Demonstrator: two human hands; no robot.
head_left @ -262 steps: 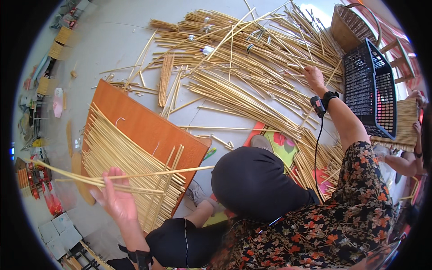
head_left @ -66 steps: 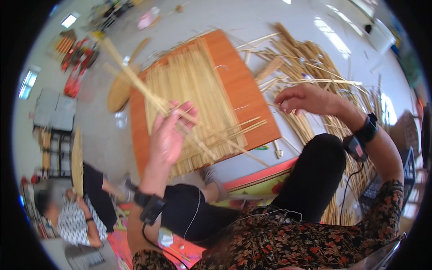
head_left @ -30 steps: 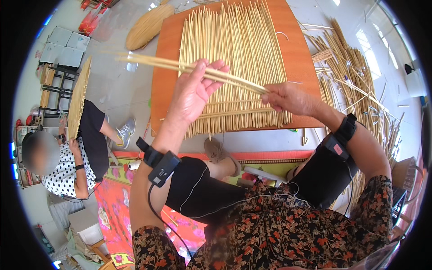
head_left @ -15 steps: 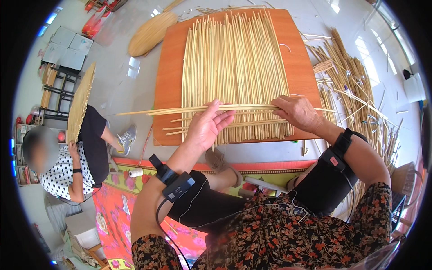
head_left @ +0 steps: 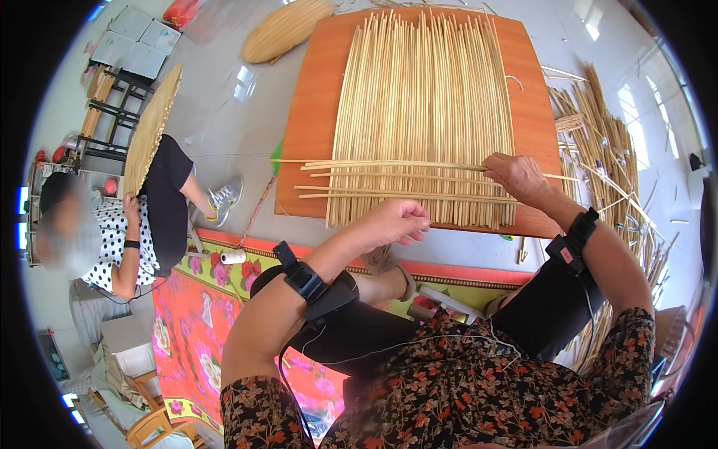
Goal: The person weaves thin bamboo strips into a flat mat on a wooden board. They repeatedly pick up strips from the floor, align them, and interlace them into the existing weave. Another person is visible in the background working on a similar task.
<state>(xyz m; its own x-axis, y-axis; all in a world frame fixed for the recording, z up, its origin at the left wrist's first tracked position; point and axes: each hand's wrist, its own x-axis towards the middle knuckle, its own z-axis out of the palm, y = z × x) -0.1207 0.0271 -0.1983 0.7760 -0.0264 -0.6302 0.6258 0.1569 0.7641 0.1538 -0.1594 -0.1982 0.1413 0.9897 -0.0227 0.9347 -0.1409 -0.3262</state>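
Many pale straw stalks (head_left: 419, 112) lie side by side, pointing away from me, on an orange-brown board. Several thin straw stalks (head_left: 396, 165) run crosswise over their near part, sticking out at the left. My right hand (head_left: 517, 178) is closed round the right part of the farthest crosswise stalks. At the near edge of the layer is my left hand (head_left: 393, 222), below the crosswise stalks and apart from them. Its fingers are curled in toward the thumb; whether anything small is between them is hidden.
The board (head_left: 310, 97) shows bare wood at both sides. Loose straw bundles (head_left: 606, 142) cover the floor at right. An oval woven straw piece (head_left: 288, 30) lies beyond the board. At left, a seated person (head_left: 108, 251) holds a flat straw panel (head_left: 153, 131). A string spool (head_left: 232, 257) is near the mat.
My left hand has let go of the crosswise stalks, drawn back toward me and curled its fingers. Those stalks now rest on the layer. My right hand stays on their right part.
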